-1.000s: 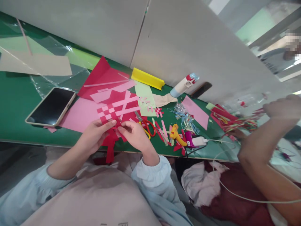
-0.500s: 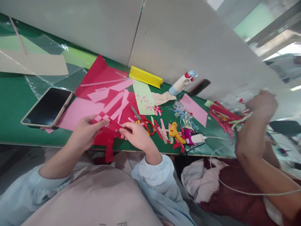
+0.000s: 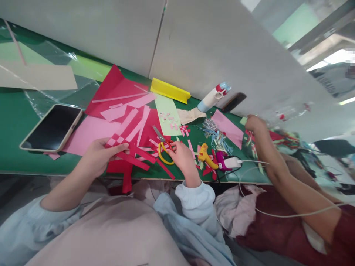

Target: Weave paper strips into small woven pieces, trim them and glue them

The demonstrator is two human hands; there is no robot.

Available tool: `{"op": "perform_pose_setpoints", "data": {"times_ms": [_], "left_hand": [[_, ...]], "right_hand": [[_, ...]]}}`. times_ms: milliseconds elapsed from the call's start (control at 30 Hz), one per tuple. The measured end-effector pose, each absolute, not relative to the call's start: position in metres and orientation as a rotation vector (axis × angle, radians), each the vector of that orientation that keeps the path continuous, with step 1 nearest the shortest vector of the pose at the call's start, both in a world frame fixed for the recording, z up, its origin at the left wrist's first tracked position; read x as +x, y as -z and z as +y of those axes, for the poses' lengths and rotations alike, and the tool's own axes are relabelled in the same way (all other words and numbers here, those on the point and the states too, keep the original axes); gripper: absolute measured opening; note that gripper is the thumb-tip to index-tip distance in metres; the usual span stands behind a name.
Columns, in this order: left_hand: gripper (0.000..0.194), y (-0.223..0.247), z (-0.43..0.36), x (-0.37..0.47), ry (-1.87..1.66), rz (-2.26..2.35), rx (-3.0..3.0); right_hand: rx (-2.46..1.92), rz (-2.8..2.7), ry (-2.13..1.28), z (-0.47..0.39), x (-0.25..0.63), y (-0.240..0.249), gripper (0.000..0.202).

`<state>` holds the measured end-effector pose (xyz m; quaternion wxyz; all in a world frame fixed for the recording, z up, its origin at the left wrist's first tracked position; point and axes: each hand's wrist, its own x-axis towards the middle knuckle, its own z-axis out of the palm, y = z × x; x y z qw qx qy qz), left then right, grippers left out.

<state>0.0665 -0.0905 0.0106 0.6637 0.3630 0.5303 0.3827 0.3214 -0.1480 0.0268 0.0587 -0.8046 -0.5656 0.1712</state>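
In my left hand (image 3: 97, 155) is a piece of woven red and pink paper strips (image 3: 120, 140), pinched between thumb and fingers. Loose red strip ends (image 3: 135, 159) spread out from it to the right. My right hand (image 3: 181, 157) has its fingers closed round the handles of the scissors (image 3: 159, 133), one yellow and one red, which lie over red and pink paper. The blades stick out up and to the left, slightly apart. Under and around the weave are red paper (image 3: 115, 88), pink paper (image 3: 83, 135) and cut pink strips (image 3: 142, 123).
A phone (image 3: 52, 127) lies at the left by a clear plastic sheet. A yellow glue gun (image 3: 206, 155), purple plug block (image 3: 224, 161) and tinsel (image 3: 217, 136) are at the right. Behind stand a yellow channel (image 3: 170, 90) and a bottle (image 3: 213, 98). A co-worker's hand (image 3: 255, 123) reaches in nearby.
My right hand has let go of the red strip and moved right to the scissors. My left hand still holds the weave. The co-worker's hand has come down and left onto green paper.
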Motion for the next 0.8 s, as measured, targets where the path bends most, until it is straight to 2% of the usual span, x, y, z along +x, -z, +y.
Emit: {"op": "perform_pose_setpoints", "data": {"times_ms": [133,300,567,733,800], "left_hand": [[0.036,-0.011,-0.090,0.069,-0.874,1.177,0.829],[0.036,-0.010,-0.091,0.069,-0.862,1.126,0.810],[0.040,-0.012,-0.092,0.063,-0.844,1.094,0.789],[0.030,-0.015,-0.091,0.061,-0.825,1.094,0.830],[0.024,-0.015,-0.089,0.058,-0.829,1.113,0.868]], "right_hand": [[-2.509,-1.762,-0.514,-0.144,0.327,-0.019,0.043],[-2.562,-1.823,-0.504,-0.139,0.317,-0.024,0.037],[-2.520,-1.810,-0.431,-0.142,0.316,-0.029,0.047],[-2.456,-1.717,-0.461,-0.156,0.336,-0.034,0.054],[-2.279,-1.620,-0.588,-0.164,0.348,-0.034,0.054]]}}
